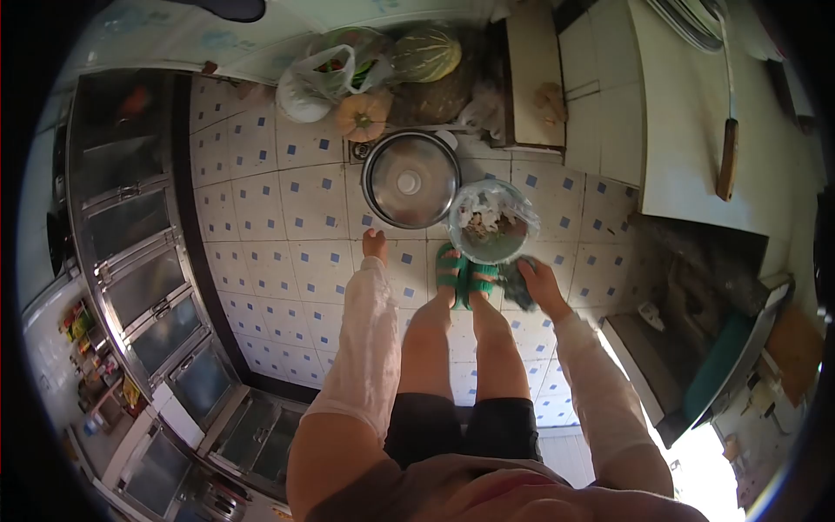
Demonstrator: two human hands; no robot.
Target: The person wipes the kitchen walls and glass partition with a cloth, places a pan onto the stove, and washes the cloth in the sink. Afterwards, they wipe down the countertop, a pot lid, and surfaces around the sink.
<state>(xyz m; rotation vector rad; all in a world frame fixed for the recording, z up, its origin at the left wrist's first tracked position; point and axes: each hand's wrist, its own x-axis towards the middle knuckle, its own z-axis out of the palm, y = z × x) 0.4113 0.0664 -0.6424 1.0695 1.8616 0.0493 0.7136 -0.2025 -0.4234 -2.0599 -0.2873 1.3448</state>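
Observation:
My right hand [542,285] grips a dark, crumpled cloth-like item [515,285], blurred, just below the rim of a bin. That bin [494,252] is round and lined with a clear bag, with scraps and pale wrappings inside. My left hand [375,247] hangs over the tiles, left of my feet; its fingers look curled, and anything inside them is too small to make out. Beside the bin sits a round metal pot with a lid [410,180]. Green sandals [452,268] are on my feet, close to the bin.
Along the far wall lie an orange pumpkin [364,117], a striped melon [426,56] and a plastic bag of vegetables [339,70]. Glass-fronted cabinets [143,261] line the left. A white counter [687,130] with a wooden-handled utensil [729,161] stands at right.

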